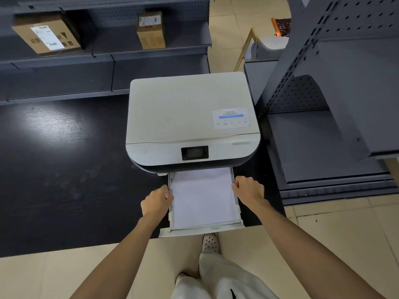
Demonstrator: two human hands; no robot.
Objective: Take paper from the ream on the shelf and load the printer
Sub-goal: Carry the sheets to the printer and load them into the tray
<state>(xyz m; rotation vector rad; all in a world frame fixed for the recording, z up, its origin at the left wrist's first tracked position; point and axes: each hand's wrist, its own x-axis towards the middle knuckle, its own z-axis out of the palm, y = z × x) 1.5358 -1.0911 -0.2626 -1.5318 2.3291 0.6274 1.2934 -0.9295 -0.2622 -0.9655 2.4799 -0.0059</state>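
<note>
Both hands gripped the sides of the pulled-out paper tray, already stacked with white paper.

Nearest, the person's light trousers and a perforated shoe (210,243) stood on the tiled floor (43,277) at the edge of the dark surface (64,169). The tray (203,230) jutted toward the person from the printer's front, its near lip overhanging the surface edge, with the paper (203,197) lying flat inside. The left hand (156,200) curled its fingers round the tray's left wall; the right hand (248,187) curled round the right wall. Beyond them sat the white printer (190,117), lid closed, a small dark screen on its front panel. Farther off, grey shelves (151,67) carried two cardboard boxes (46,34), well apart, and another shelf unit (336,126) stood to the right.
</note>
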